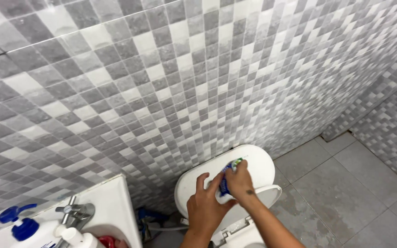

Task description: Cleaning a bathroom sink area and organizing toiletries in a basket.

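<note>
Currently the right hand (240, 181) grips a blue-green cloth (226, 177) on the white toilet lid (258, 167); the left hand (205, 206) rests open, fingers spread, beside it. Wiping appears underway, unfinished.

A single head-worn camera looks steeply down and forward from standing height, tilted, facing the grey mosaic-tiled wall (198, 82). The toilet cistern lid (253, 160) sits lower centre at arm's reach, the basin (111, 202) lower left, the floor tiles (345, 193) right.
</note>
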